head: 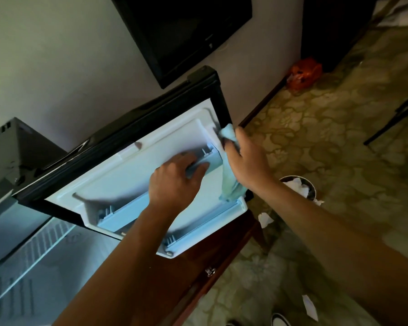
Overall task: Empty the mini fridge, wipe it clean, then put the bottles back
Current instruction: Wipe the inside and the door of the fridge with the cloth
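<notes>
The fridge door [132,184] hangs open, no bottles in view. The left hand [174,182] grips the upper door rack [205,161], steadying it; the right hand [245,158] clutches a cloth [229,135] at the door's top outer corner. Follow the gasket [224,102] with firm strokes.

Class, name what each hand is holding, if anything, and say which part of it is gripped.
Right hand grips the light blue cloth by its bunched upper part. Left hand holds the upper door shelf rail.
</notes>
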A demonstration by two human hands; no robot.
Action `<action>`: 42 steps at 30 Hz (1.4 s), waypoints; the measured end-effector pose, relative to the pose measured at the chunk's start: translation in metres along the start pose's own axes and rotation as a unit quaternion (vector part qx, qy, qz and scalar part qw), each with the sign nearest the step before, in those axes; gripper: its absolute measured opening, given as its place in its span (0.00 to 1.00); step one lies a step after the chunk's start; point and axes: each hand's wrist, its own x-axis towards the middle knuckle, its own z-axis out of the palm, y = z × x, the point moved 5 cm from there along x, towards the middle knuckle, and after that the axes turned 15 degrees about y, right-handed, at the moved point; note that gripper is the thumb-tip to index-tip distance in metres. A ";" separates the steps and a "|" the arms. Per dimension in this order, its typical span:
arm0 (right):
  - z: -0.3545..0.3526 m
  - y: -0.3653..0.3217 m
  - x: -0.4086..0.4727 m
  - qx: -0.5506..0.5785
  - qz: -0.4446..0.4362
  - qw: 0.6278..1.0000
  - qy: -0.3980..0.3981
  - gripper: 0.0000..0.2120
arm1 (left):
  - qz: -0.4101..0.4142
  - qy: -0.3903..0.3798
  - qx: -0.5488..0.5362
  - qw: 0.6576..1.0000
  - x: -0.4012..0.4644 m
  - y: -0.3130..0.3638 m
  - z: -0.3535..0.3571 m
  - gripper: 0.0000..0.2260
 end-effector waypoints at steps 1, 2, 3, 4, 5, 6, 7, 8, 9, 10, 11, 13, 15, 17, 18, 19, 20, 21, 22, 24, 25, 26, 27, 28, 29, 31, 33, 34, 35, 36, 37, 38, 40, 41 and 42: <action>0.002 0.012 -0.007 0.020 0.035 0.999 -0.007 0.06 | 0.001 0.000 0.004 1.000 -0.001 0.000 0.000 0.11; 0.003 0.024 -0.016 0.036 0.070 0.997 -0.010 0.05 | 0.004 -0.001 0.008 1.000 -0.003 0.001 0.001 0.12; 0.003 0.035 -0.023 0.046 0.098 0.994 -0.007 0.05 | 0.009 -0.003 0.010 1.000 -0.004 0.002 0.001 0.13; 0.004 0.044 -0.029 0.050 0.114 0.992 -0.001 0.04 | 0.013 -0.003 0.011 1.000 -0.005 0.002 0.000 0.14; 0.004 0.049 -0.034 0.052 0.125 0.991 0.004 0.03 | 0.017 -0.003 0.009 1.000 -0.006 0.003 -0.001 0.15; 0.004 0.052 -0.036 0.055 0.135 0.989 0.006 0.04 | 0.022 -0.004 0.009 1.000 -0.007 0.004 -0.001 0.15; 0.004 0.052 -0.036 0.056 0.141 0.988 0.004 0.04 | 0.025 -0.008 0.010 1.000 -0.007 0.005 -0.001 0.15; 0.004 0.048 -0.034 0.056 0.143 0.988 -0.003 0.05 | 0.026 -0.013 0.014 0.999 -0.006 0.005 0.000 0.14; 0.004 0.043 -0.032 0.055 0.142 0.988 -0.010 0.07 | 0.025 -0.016 0.018 0.999 -0.006 0.005 0.000 0.14; 0.004 0.035 -0.029 0.060 0.138 0.988 -0.014 0.07 | 0.022 -0.016 0.021 0.999 -0.005 0.004 0.000 0.13; 0.002 0.025 -0.024 0.072 0.130 0.989 -0.013 0.07 | 0.022 -0.013 0.021 0.999 -0.005 0.004 -0.001 0.13; -0.004 0.004 -0.013 0.100 0.101 0.990 0.004 0.07 | 0.030 -0.007 0.019 0.999 -0.006 0.004 -0.002 0.12; -0.009 -0.013 -0.007 0.113 0.072 0.991 0.023 0.09 | 0.040 -0.011 0.017 0.999 -0.009 0.005 -0.003 0.11; -0.011 -0.016 -0.008 0.119 0.064 0.990 0.037 0.09 | 0.047 -0.012 0.013 0.999 -0.010 0.005 -0.004 0.11; -0.012 -0.013 -0.012 0.125 0.071 0.989 0.044 0.09 | 0.050 -0.011 0.009 0.999 -0.011 0.005 -0.005 0.12; -0.013 -0.008 -0.017 0.134 0.083 0.986 0.049 0.09 | 0.054 -0.009 0.005 0.998 -0.012 0.007 -0.007 0.13; -0.012 -0.001 -0.022 0.143 0.093 0.984 0.051 0.09 | 0.057 -0.008 0.003 0.998 -0.012 0.008 -0.008 0.13; -0.010 0.007 -0.026 0.150 0.099 0.982 0.053 0.09 | 0.059 -0.005 0.004 0.998 -0.012 0.008 -0.009 0.12; -0.008 0.016 -0.032 0.154 0.103 0.981 0.054 0.08 | 0.059 -0.004 0.005 0.998 -0.012 0.008 -0.009 0.12; -0.001 0.038 -0.048 0.145 0.114 0.981 0.059 0.06 | 0.059 -0.006 0.004 0.998 -0.014 0.009 -0.011 0.14; 0.002 0.051 -0.057 0.136 0.123 0.981 0.062 0.04 | 0.059 -0.009 0.005 0.998 -0.015 0.009 -0.011 0.14; 0.005 0.065 -0.065 0.128 0.134 0.981 0.059 0.03 | 0.056 -0.009 0.006 0.998 -0.016 0.009 -0.011 0.15; 0.007 0.080 -0.074 0.116 0.147 0.981 0.049 0.03 | 0.053 -0.009 0.007 0.999 -0.016 0.008 -0.012 0.15; 0.009 0.094 -0.081 0.100 0.160 0.981 0.034 0.03 | 0.051 -0.010 0.006 0.999 -0.017 0.008 -0.012 0.15; 0.010 0.106 -0.086 0.080 0.165 0.983 0.017 0.02 | 0.052 -0.009 0.007 0.999 -0.017 0.008 -0.012 0.15; 0.011 0.123 -0.093 0.039 0.168 0.985 -0.010 0.01 | 0.050 -0.008 0.011 0.999 -0.017 0.008 -0.013 0.16; 0.013 0.130 -0.097 0.008 0.189 0.982 -0.024 0.03 | 0.038 -0.008 0.012 0.999 -0.018 0.008 -0.013 0.17; 0.013 0.130 -0.099 -0.002 0.198 0.980 -0.024 0.02 | 0.036 -0.008 0.012 0.999 -0.019 0.007 -0.013 0.17; 0.012 0.126 -0.099 -0.008 0.199 0.980 -0.020 0.03 | 0.037 -0.008 0.011 0.999 -0.020 0.007 -0.013 0.16; 0.010 0.121 -0.098 -0.007 0.197 0.980 -0.015 0.04 | 0.040 -0.009 0.008 0.999 -0.022 0.007 -0.013 0.15; 0.007 0.113 -0.097 0.004 0.200 0.980 -0.011 0.05 | 0.043 -0.010 0.006 0.999 -0.022 0.008 -0.014 0.15; 0.003 0.105 -0.095 0.027 0.209 0.977 -0.007 0.05 | 0.047 -0.010 0.005 0.999 -0.023 0.008 -0.014 0.15; -0.005 0.083 -0.092 0.087 0.228 0.970 0.007 0.06 | 0.050 -0.004 0.009 0.999 -0.024 0.008 -0.015 0.17; -0.010 0.072 -0.091 0.111 0.225 0.968 0.017 0.06 | 0.049 0.000 0.008 0.999 -0.025 0.008 -0.016 0.17; -0.015 0.060 -0.089 0.125 0.213 0.969 0.026 0.05 | 0.050 0.004 0.005 0.999 -0.027 0.009 -0.017 0.17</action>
